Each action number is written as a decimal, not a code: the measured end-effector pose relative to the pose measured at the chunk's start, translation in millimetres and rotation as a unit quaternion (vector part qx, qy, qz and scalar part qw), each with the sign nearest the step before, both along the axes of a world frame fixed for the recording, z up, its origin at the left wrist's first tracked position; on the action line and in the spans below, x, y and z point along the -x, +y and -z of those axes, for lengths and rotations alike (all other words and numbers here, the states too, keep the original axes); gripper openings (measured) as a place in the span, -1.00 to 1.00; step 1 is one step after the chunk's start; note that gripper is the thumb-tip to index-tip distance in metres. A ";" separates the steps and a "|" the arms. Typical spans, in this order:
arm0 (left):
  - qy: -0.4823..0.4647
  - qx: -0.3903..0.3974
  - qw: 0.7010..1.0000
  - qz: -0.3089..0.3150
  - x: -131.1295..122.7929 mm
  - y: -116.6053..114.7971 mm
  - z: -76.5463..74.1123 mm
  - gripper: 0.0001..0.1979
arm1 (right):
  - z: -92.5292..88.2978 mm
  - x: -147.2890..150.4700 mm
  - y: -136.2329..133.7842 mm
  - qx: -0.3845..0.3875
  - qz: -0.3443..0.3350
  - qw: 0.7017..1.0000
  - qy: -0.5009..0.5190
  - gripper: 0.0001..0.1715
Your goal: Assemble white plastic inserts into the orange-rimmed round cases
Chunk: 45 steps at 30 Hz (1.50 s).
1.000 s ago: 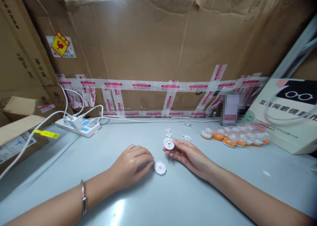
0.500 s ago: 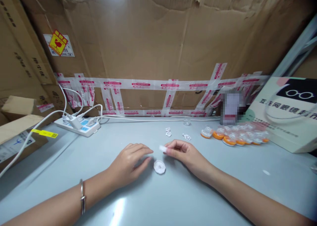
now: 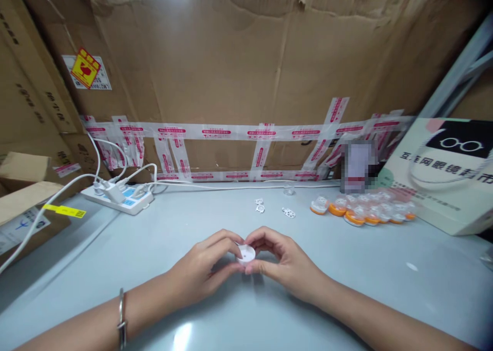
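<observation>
A small round white plastic piece (image 3: 246,253), shaped like a shallow cup with a dark dot at its middle, sits between my two hands. My left hand (image 3: 211,261) closes on its left side, thumb in front and fingers behind. From the right, my right hand (image 3: 283,256) grips the same piece with thumb and fingertips. Whether it is one part or two stacked together I cannot tell. Beyond the hands lie small white cut-out pieces (image 3: 260,208) and a white spoked oval piece (image 3: 288,213).
At the back right stand several orange-based clear-topped pieces (image 3: 354,218). A small clear cup (image 3: 288,190) is near the back edge. A power strip (image 3: 129,203) with white cables lies at the back left. Cardboard boxes (image 3: 215,63) wall the rear, and a printed bag (image 3: 442,187) stands at right.
My right hand has brought the white piece it held down to the round white disc on the table. My left hand has moved in, and both now hold the round piece.
</observation>
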<state>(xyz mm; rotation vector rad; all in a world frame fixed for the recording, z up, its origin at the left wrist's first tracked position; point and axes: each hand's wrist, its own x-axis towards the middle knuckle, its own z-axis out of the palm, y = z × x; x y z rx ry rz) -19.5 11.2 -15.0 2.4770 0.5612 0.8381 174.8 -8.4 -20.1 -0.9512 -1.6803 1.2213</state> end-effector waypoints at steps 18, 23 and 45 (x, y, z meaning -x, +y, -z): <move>-0.016 -0.036 0.992 -0.121 7.2 7.7 0.9 -0.96 | 2.9 -9.5 1.8 -0.048 0.014 0.968 -0.247 -0.72; -0.015 -0.041 0.991 -0.127 7.8 8.3 0.6 -0.96 | 2.7 -6.8 3.3 -0.029 0.029 0.979 -0.199 -0.72; 0.008 -0.008 0.991 -0.133 6.5 10.5 1.0 -0.95 | 12.8 -6.7 12.0 0.022 0.096 0.987 -0.126 -0.69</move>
